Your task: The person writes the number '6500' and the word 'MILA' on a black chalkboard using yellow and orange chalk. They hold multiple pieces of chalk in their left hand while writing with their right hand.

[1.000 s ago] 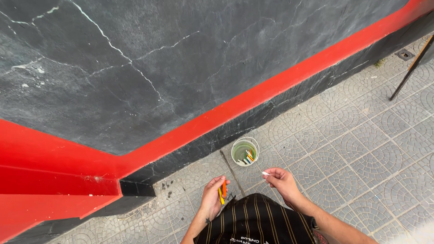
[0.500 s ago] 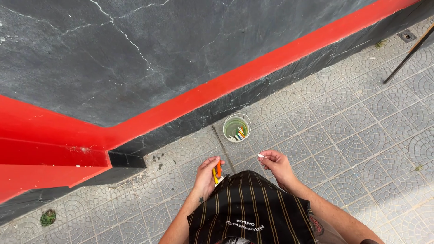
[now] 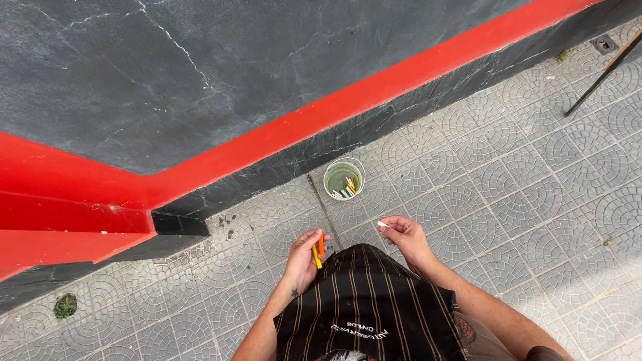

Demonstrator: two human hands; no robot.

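My left hand (image 3: 302,259) is closed around two short chalk sticks, one orange (image 3: 322,245) and one yellow (image 3: 316,257), held over my dark striped apron (image 3: 364,301). A small white chalk piece (image 3: 382,224) is pinched between the fingertips of my right hand (image 3: 405,239). On the paving just beyond both hands stands a small white bucket (image 3: 338,170) holding several coloured chalk sticks (image 3: 348,187).
A dark grey stone wall (image 3: 221,67) with white cracks and a red band (image 3: 374,100) runs diagonally ahead. A red step (image 3: 60,230) juts out at left. Patterned grey paving tiles (image 3: 528,194) cover the ground. A thin dark pole (image 3: 598,77) leans at upper right.
The view has tilted down and back, so wall and bucket sit higher in frame. Both hands keep their chalk and have drawn slightly closer to my body.
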